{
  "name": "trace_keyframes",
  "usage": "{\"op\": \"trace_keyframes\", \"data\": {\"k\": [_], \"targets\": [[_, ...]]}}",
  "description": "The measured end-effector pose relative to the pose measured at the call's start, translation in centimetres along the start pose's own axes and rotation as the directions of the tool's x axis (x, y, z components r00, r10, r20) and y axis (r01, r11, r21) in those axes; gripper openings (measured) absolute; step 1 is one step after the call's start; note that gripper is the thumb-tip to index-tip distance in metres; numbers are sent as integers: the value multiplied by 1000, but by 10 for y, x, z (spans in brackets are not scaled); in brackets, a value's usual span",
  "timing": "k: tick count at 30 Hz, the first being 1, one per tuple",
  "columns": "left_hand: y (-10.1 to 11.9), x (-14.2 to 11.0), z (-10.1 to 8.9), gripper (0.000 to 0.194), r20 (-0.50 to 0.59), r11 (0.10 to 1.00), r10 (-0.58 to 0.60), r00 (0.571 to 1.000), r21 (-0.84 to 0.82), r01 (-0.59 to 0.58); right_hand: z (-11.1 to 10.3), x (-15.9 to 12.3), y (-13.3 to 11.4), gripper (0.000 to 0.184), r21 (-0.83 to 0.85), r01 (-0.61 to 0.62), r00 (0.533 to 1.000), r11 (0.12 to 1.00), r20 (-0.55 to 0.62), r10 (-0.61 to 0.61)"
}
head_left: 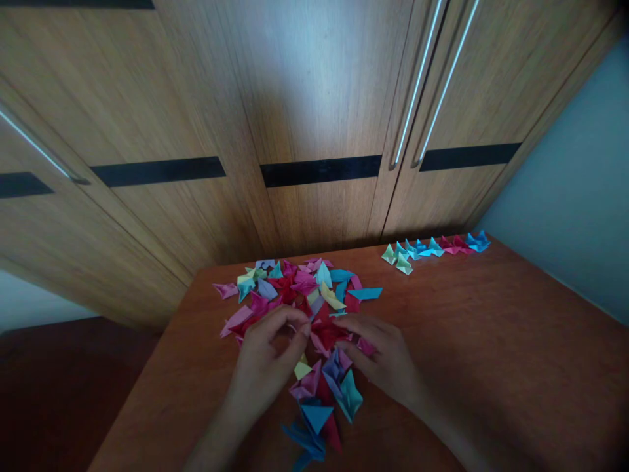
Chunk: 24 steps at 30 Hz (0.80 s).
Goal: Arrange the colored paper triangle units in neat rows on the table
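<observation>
Both my hands are over a pile of small folded-paper pieces on a wooden table. My left hand has its thumb and forefinger pinched together at the left edge of a red folded paper boat. From the other side, my right hand grips the same red boat between thumb and forefinger. Its exact folds are blurred. Pink, blue, teal and yellow folded pieces lie heaped beyond my hands. Nearer to me are a purple piece, a teal piece and a blue piece.
Along the table's far right edge stands a row of small paper boats in green, blue and red. One pale green boat sits just in front of that row. Behind the brown table rises a wooden wardrobe; a pale wall borders the right.
</observation>
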State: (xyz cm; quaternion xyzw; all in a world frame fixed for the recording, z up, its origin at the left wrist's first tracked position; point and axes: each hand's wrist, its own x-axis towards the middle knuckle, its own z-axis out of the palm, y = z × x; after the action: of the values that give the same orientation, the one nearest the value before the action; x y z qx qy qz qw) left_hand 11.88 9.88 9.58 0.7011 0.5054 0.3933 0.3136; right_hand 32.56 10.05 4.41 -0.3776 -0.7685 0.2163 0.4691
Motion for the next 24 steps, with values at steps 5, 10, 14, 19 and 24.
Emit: {"op": "trace_keyframes", "data": {"k": [5, 10, 14, 19, 24], "targets": [[-5, -4, 4, 21, 85, 944, -50, 995, -321, 75, -4, 2, -2, 19, 217, -212, 977, 953, 41, 208], [-11, -9, 16, 23, 118, 924, -164, 979, -329, 195, -3, 0, 2, 19, 334, -282, 959, 899, 76, 273], [-11, -9, 19, 15, 25, 947, -163, 986, -275, 164, -6, 3, 1, 17, 242, -202, 979, 949, 69, 191], [-11, -8, 19, 12, -54, 976, -143, 988, -173, 131, -8, 7, 0, 17, 170, -80, 996, 982, -13, 83], [-10, -7, 19, 13, -75, 969, -165, 983, -198, 147, -12, 9, -2, 18, 125, -47, 999, 991, -14, 50]]}}
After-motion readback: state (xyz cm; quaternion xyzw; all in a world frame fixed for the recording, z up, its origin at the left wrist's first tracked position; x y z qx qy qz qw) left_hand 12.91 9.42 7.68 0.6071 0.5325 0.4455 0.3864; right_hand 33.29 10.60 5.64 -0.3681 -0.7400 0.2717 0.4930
